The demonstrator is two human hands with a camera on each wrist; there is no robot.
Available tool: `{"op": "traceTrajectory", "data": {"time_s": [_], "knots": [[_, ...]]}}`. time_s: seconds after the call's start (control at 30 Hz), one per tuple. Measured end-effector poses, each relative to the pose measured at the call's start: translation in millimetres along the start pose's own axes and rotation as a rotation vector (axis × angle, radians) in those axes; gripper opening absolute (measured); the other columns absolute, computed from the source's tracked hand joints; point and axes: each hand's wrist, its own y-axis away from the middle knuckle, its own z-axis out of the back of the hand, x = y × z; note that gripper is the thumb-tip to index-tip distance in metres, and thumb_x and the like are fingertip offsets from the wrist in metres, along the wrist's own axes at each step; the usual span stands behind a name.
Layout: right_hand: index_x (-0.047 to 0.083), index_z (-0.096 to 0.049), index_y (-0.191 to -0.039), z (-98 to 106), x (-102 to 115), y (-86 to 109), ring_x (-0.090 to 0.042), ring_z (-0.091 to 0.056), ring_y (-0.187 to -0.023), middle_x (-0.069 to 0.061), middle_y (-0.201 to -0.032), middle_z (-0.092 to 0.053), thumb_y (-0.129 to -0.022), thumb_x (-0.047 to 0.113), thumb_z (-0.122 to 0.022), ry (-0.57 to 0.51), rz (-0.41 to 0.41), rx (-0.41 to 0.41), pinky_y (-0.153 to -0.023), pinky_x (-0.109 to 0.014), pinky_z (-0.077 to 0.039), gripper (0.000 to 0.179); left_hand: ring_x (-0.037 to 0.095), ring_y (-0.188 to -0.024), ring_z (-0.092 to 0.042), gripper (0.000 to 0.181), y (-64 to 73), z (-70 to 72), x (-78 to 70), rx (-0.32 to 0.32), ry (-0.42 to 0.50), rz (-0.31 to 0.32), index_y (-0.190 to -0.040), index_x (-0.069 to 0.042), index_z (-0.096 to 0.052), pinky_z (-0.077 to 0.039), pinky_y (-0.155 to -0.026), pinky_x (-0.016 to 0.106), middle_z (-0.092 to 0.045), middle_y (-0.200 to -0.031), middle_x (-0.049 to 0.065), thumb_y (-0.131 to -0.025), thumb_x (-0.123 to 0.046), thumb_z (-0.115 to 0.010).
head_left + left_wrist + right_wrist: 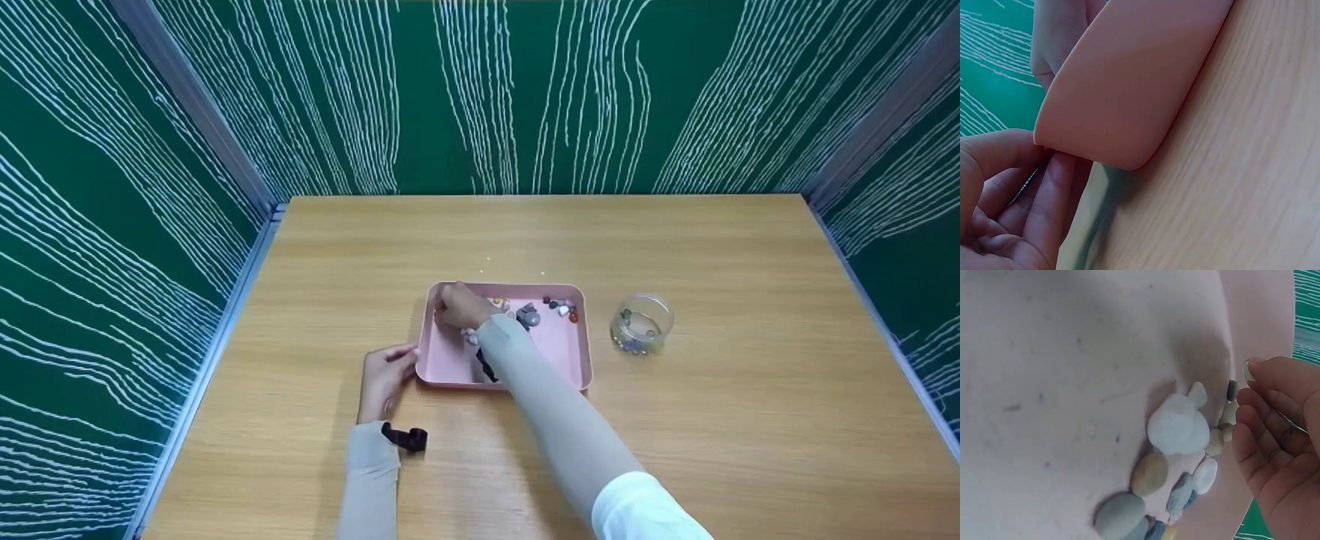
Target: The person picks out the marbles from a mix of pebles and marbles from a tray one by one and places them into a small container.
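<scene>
My left hand [386, 379] is at the left side of a pink tray [559, 352]. In the left wrist view its fingers [1053, 197] pinch the tray's corner at the rim. My right hand [461, 307] reaches across into the tray's far left part. Its fingertips [1244, 430] are bent close together beside the tray wall, with nothing visible between them. Near them lie a small dark pebble [1232, 390], a large white stone [1178, 424], a brown stone [1149, 473] and a grey-green stone [1120, 516]. Grey stones [528, 315] sit mid-tray, partly behind the right sleeve.
Small coloured stones [562, 307] are gathered in the tray's far right corner. To the right of the tray stands a round clear container [643, 324] with glassy beads inside. Tiny pale bits [542, 273] lie on the wooden table [750, 337] behind the tray. Green patterned panels [570, 97] surround the table.
</scene>
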Motion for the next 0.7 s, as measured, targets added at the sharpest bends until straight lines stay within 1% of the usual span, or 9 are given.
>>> {"op": "traceTrajectory", "data": {"time_s": [0.1,0.23,0.33,0.47,0.6,0.7], "knots": [[-0.002,-0.070,-0.077,2.3,-1.5,0.5,-0.012,-0.049,-0.061,-0.010,-0.080,-0.068,-0.082,-0.002,-0.064,-0.014,-0.015,0.001,-0.051,-0.017,-0.038,0.008,0.014,-0.085,-0.066,0.026,0.0,-0.8,0.2,0.000,0.003,-0.001,-0.108,0.016,-0.064,-0.058,-0.080,0.027,-0.069,-0.098,0.016,-0.083,0.008,-0.065],[-0.002,-0.073,-0.085,6.9,-0.3,2.9,-0.012,-0.051,-0.064,-0.012,-0.083,-0.071,-0.084,-0.001,-0.064,0.003,-0.030,-0.008,-0.055,-0.018,-0.040,0.009,0.014,-0.084,-0.065,0.025,-1.4,-0.9,1.2,-0.003,0.013,0.006,-0.107,0.016,-0.065,-0.058,-0.078,0.026,-0.069,-0.097,0.016,-0.083,0.009,-0.065],[-0.001,-0.073,-0.082,10.7,0.0,4.7,-0.011,-0.048,-0.062,-0.008,-0.076,-0.067,-0.086,0.002,-0.064,0.028,-0.020,-0.011,-0.055,-0.018,-0.037,0.010,0.014,-0.084,-0.065,0.025,-2.6,-1.0,2.3,-0.007,0.010,0.009,-0.107,0.015,-0.065,-0.058,-0.077,0.025,-0.068,-0.099,0.018,-0.083,0.009,-0.065],[-0.004,-0.072,-0.079,17.5,-0.7,7.4,-0.012,-0.044,-0.058,-0.005,-0.068,-0.060,-0.089,0.004,-0.063,0.033,-0.014,-0.003,-0.053,-0.019,-0.034,0.016,0.015,-0.085,-0.066,0.026,-3.0,-1.3,3.3,-0.006,0.010,0.010,-0.108,0.015,-0.064,-0.058,-0.077,0.025,-0.068,-0.103,0.021,-0.083,0.009,-0.065],[-0.005,-0.071,-0.082,25.3,-3.6,10.7,-0.013,-0.045,-0.062,-0.008,-0.073,-0.064,-0.089,0.002,-0.061,0.036,-0.034,-0.010,-0.056,-0.021,-0.036,0.014,0.015,-0.084,-0.066,0.026,-1.7,-1.1,3.0,-0.006,0.011,0.000,-0.108,0.016,-0.064,-0.058,-0.076,0.024,-0.069,-0.099,0.018,-0.084,0.009,-0.064],[-0.004,-0.072,-0.086,30.3,-6.2,13.4,-0.015,-0.046,-0.065,-0.013,-0.081,-0.068,-0.088,0.001,-0.061,0.039,-0.048,-0.018,-0.060,-0.023,-0.038,0.012,0.015,-0.082,-0.067,0.026,-0.7,-1.0,2.0,-0.009,0.019,-0.009,-0.108,0.018,-0.063,-0.058,-0.075,0.024,-0.070,-0.094,0.016,-0.083,0.009,-0.063]]}}
